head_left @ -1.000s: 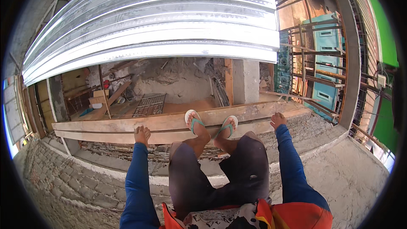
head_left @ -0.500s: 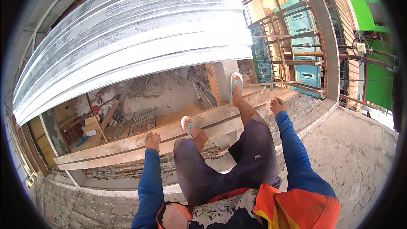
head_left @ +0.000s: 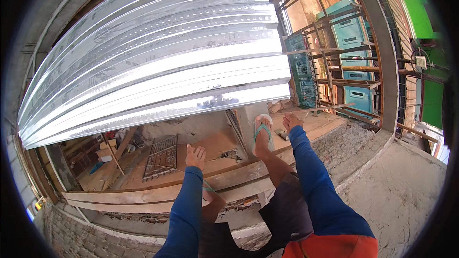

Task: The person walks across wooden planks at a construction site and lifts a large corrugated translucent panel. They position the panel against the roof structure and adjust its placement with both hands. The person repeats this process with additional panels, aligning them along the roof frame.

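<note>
My left hand (head_left: pixel 196 156) is stretched forward with its fingers apart, holding nothing. It is above the planks, between a metal grate (head_left: pixel 161 157) and my left foot. My right hand (head_left: pixel 291 122) reaches out beside my right foot, fingers spread and nothing in them. Ahead of both hands lies a large ribbed, shiny metal sheet (head_left: pixel 158 52); neither hand touches it. I stand in flip-flops on long wooden planks (head_left: pixel 143 196). My left forearm partly hides the left flip-flop (head_left: pixel 209 188).
Past the planks there is a drop to a lower level with boards, boxes and rubble. A concrete post (head_left: pixel 251 114) stands by my right foot. Wooden poles and a teal panelled surface (head_left: pixel 351 52) are at the far right. Rough brickwork (head_left: pixel 354 148) and a concrete slab (head_left: pixel 397 196) lie to the right.
Both hands have moved forward, toward the metal sheet, and closer together. My view has shifted, so the sheet's near edge sits lower in the picture. My feet remain on the planks.
</note>
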Motion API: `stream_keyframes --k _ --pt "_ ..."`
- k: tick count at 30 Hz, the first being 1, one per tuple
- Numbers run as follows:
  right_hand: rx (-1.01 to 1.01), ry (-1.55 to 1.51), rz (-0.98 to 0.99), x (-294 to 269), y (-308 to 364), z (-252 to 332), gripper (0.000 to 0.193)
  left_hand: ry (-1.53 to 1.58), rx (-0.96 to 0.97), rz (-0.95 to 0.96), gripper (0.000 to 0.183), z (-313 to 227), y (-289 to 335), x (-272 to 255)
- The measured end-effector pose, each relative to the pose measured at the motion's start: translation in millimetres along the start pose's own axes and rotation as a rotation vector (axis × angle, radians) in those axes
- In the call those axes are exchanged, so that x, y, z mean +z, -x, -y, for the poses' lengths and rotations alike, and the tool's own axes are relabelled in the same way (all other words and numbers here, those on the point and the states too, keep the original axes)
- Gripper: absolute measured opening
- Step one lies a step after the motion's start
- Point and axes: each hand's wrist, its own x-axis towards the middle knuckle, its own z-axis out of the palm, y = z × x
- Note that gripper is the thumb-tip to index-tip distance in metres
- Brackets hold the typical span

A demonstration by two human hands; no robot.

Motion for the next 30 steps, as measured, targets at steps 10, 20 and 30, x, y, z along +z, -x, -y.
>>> stream_keyframes --k 10,20,30 --pt "0.048 -0.279 0.193 18 -150 -31 0.040 0.334 0.094 -0.055 0.094 69 -164 167" --pt "0.105 -0.230 0.055 6 -109 20 0.050 0.183 0.086 -0.196 0.042 66 -115 193" --pt "0.123 -0.232 0.100 73 -32 127 0.051 -0.104 0.330 -0.047 0.033 22 -74 207"
